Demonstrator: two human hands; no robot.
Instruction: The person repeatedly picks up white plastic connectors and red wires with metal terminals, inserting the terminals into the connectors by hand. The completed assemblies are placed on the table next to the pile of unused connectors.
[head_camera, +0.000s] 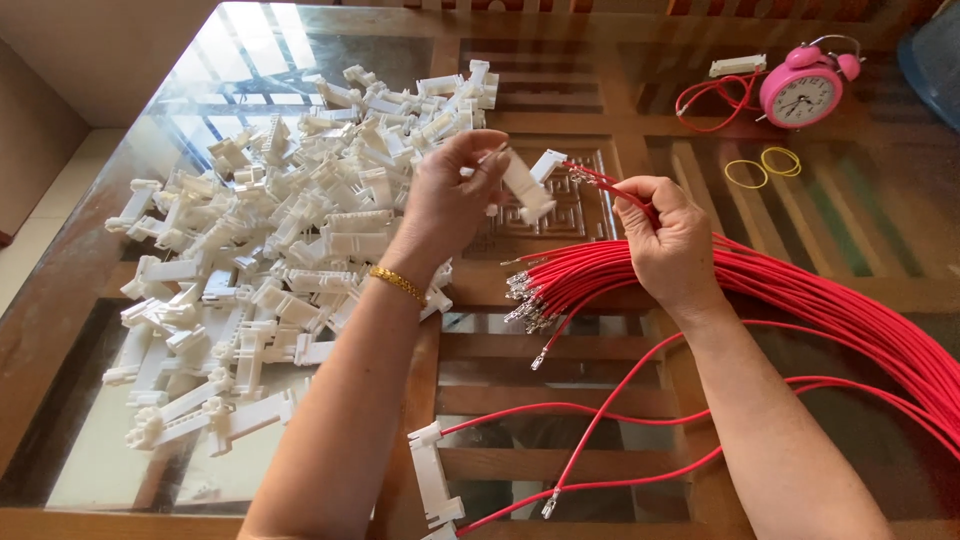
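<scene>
Left hand (450, 195) raised above the glass-topped counter (560, 110), fingers pinched closed around a white plastic connector housing (525, 188) held tilted, its far end toward the right. Right hand (668, 238) just beside, fingers closed narrow on a red wire (600, 178), the metal-tipped end of it pointing at the housing's end and close to it; touching or a hair apart, cannot tell. Gold bracelet (398, 284) on the left wrist. Under the right hand, a thick bundle of red wires (830, 310) lying across the counter from the right edge, bare metal terminals (522, 296) fanned out near the middle. To the left, a wide heap of white plastic housings (280, 250) spread over the glass, reaching from the far side almost to the near edge. At the near edge, between the forearms, another white housing (432, 482) lying flat with red wires already seated in it and looping off to the right. Far right corner: a pink alarm clock (802, 90) with twin bells, a small white housing with a red wire loop (722, 82) just left of it, and two yellow rubber bands (765, 165) lying flat in front, well apart from both hands.
</scene>
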